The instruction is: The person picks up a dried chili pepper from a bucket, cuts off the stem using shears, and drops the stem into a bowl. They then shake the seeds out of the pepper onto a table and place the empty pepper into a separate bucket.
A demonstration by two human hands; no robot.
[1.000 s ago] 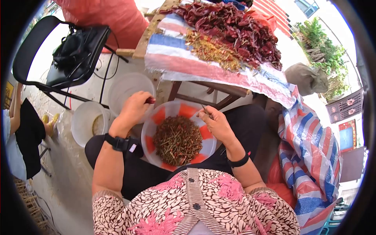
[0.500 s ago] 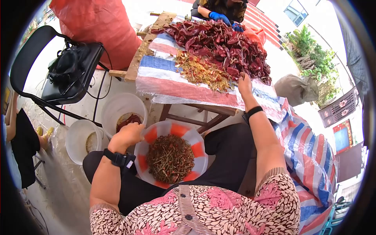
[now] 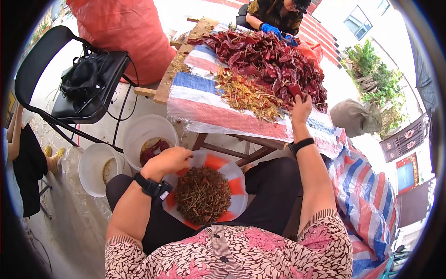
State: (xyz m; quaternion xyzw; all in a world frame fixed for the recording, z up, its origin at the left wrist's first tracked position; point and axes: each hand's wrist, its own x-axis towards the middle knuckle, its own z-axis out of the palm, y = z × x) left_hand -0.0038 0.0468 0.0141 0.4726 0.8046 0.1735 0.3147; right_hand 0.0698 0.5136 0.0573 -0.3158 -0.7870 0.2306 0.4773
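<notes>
The right hand (image 3: 302,110) reaches up over the near edge of the table (image 3: 163,93), close to the near right corner; its thumb and fingers pinch one dark red pepper (image 3: 295,89), right at the near side of a big pepper pile (image 3: 269,60); the pile spreads from the far edge of the table down toward that near right corner. Yellow bits (image 3: 244,95) lie between the pile and the near edge; under them is a striped sheet (image 3: 218,120), which hangs over the near edge; bare wood shows along the left edge.

The left hand (image 3: 169,161) hangs over the left rim of the red and white bowl (image 3: 239,201); its fingers curl in, and I cannot tell if they hold something; the bowl sits between the person's legs, with lots of stems and bits (image 3: 203,195) in its middle. Just past the left hand is a big white bucket (image 3: 153,127), with a few red peppers (image 3: 154,149) at its bottom; a small bucket (image 3: 90,171) stands beside it. At the far edge of the table is another person (image 3: 269,13) in blue gloves (image 3: 271,30).
</notes>
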